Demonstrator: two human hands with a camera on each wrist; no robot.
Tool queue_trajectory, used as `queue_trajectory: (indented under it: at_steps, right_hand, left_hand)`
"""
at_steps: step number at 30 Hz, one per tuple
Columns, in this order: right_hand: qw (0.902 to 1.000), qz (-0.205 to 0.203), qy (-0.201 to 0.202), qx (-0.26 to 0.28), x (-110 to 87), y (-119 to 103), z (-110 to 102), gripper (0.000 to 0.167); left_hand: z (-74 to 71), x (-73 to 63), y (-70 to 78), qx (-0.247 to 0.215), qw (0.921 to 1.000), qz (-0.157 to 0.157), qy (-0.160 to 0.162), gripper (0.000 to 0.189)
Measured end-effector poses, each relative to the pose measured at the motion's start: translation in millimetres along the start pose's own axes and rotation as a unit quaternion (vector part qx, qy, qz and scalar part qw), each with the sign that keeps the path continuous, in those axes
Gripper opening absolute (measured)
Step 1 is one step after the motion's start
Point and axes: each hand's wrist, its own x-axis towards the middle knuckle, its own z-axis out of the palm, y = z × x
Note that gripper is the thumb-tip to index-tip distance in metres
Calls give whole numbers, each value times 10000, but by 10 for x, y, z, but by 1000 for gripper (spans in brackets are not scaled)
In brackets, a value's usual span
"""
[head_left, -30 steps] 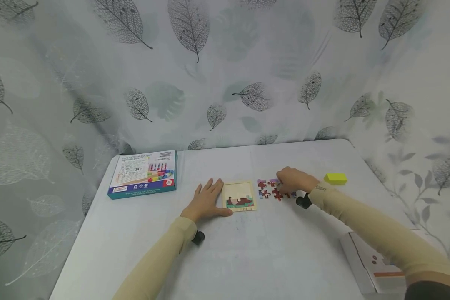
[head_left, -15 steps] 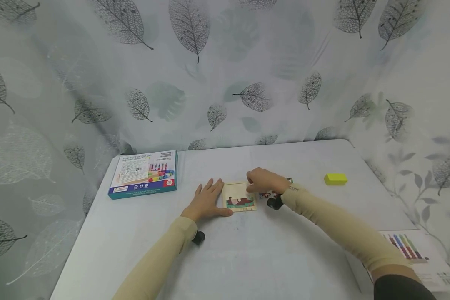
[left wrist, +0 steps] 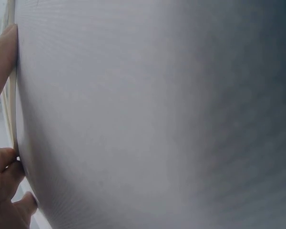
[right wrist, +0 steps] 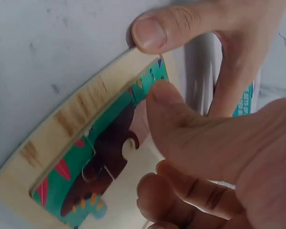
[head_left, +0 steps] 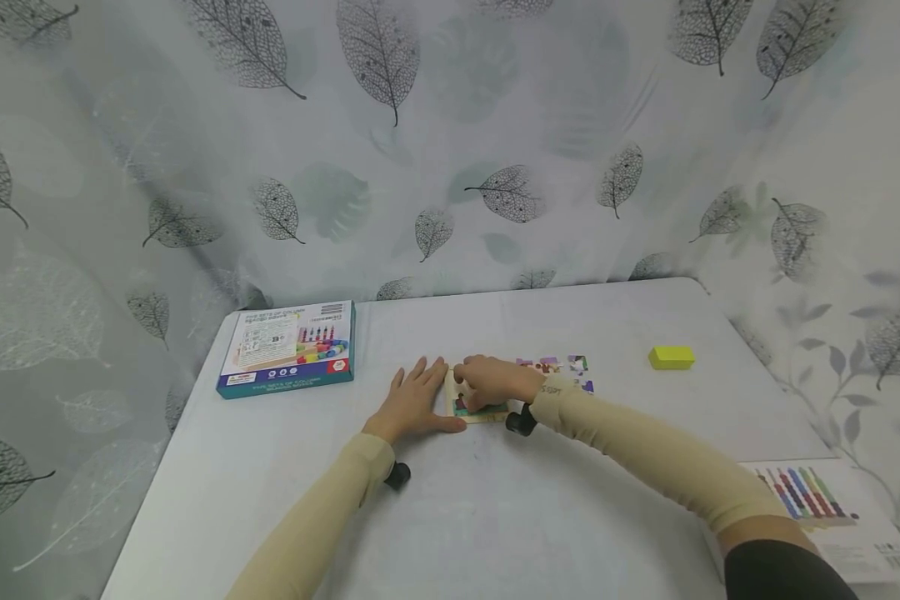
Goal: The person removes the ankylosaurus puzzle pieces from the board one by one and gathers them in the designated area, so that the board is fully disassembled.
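A wooden puzzle tray [head_left: 487, 418] lies mid-table, its lower rows filled with joined pieces showing a brown animal on green [right wrist: 109, 138]. My left hand [head_left: 412, 404] rests along the tray's left side, fingers spread and thumb at the near corner. In the left wrist view, the left fingers [left wrist: 7, 179] touch the tray's edge. Over the tray's left part is my right hand [head_left: 498, 382], thumb and fingers bent in a pinch around a jigsaw piece that they mostly hide. Loose jigsaw pieces [head_left: 577, 364] lie right of the tray, partly behind the right wrist.
A boxed bead set [head_left: 285, 350] lies at the back left of the white table [head_left: 270, 467]. Toward the right stands a yellow block [head_left: 671, 358]. A white box with coloured columns printed on it [head_left: 832, 533] sits at the near right, under the right forearm.
My right hand has moved left from the loose pieces, across the tray's right edge, to above its left part. The left hand has stayed in place on the tray.
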Motion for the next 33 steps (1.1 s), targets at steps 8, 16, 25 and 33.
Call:
queue_trajectory:
  at_steps: [8,16,25,33]
  right_hand:
    - [9999,-82,123,-50,39,-49,117,31]
    - [9989,-288,377,36,2,-44,156,23]
    - [9977,-396,549,-41,2,-31,191,18]
    - [9974,-386,599,141,19,-7,199,25]
  left_hand:
    - [18,11,-16,-37,10000,16,9,114]
    - [27,16,-27,-48,10000,-12,18,115]
    - [24,9,-22,-117,9999,-12,22,114]
    - [1,-10,-4,-143,9999,-50,-3,114]
